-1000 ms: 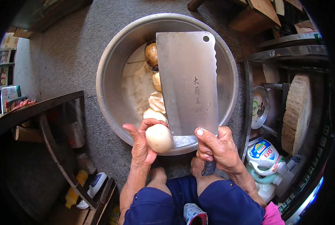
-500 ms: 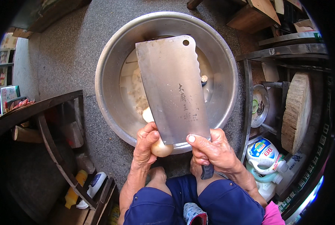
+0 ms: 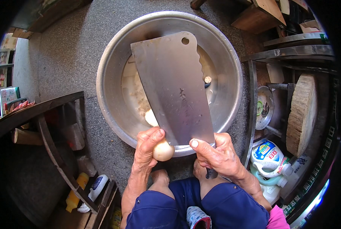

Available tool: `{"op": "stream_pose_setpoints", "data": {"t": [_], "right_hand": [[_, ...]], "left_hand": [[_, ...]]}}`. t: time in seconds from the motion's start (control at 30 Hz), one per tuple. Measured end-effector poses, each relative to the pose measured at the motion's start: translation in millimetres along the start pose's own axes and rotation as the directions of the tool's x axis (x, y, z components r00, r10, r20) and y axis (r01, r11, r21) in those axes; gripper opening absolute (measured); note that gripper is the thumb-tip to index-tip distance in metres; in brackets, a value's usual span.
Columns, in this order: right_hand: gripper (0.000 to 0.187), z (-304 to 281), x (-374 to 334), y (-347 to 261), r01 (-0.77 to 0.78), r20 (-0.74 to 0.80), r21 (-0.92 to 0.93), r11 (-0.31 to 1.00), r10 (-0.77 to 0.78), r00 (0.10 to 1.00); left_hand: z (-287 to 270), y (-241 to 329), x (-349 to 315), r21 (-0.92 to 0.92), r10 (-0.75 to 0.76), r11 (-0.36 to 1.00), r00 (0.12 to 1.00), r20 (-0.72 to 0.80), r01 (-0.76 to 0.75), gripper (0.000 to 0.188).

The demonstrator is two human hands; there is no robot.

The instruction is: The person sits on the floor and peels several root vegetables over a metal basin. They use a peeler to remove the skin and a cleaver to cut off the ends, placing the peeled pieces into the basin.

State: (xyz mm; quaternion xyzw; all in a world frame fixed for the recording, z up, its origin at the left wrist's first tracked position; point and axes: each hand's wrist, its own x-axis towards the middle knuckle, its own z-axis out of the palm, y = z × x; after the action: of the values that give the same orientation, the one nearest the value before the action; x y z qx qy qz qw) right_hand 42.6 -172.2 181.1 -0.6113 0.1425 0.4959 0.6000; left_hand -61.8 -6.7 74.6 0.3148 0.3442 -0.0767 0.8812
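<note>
Left hand (image 3: 146, 148): fingers and thumb curled closed round pale round vegetable (image 3: 163, 152), at basin's near rim. Right hand (image 3: 220, 154): wrapped tight on cleaver (image 3: 172, 89) handle, thumb against blade base. Blade's lower left corner overlaps vegetable in view; contact, can't tell. Edges: dark rack (image 3: 44, 109) far left, then wide grey floor (image 3: 65, 72), metal basin (image 3: 111, 76) under blade, narrow floor strip, metal-framed shelf (image 3: 251, 99) close right.
</note>
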Motion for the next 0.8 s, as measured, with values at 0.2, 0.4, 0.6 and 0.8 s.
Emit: {"op": "stream_pose_setpoints", "data": {"t": [0.2, 0.4, 0.6, 0.8], "right_hand": [[0.025, -8.0, 2.6, 7.9, 0.054, -0.017, 0.082, 0.995, -0.053, 0.998], [0.025, -4.0, 7.1, 9.1, 0.024, -0.006, 0.111, 0.993, -0.024, 1.000], [0.024, 4.5, 18.0, 18.6, -0.013, 0.018, 0.016, 1.000, 0.013, 1.000], [0.018, -11.4, 13.5, 16.0, 0.225, -0.152, -0.090, 0.970, -0.237, 0.960]], "left_hand": [[2.9, -6.4, 10.2, -0.178, -0.134, 0.979, 0.974, -0.182, 0.102, 0.064], [15.9, -4.8, 10.0, -0.157, -0.103, 0.985, 0.969, -0.226, 0.069, 0.082], [15.4, -9.7, 7.4, -0.066, 0.013, 0.998, 0.984, -0.179, -0.025, 0.071], [0.7, 3.4, 16.0, 0.334, 0.250, 0.931, 0.924, -0.288, -0.147, 0.029]]}}
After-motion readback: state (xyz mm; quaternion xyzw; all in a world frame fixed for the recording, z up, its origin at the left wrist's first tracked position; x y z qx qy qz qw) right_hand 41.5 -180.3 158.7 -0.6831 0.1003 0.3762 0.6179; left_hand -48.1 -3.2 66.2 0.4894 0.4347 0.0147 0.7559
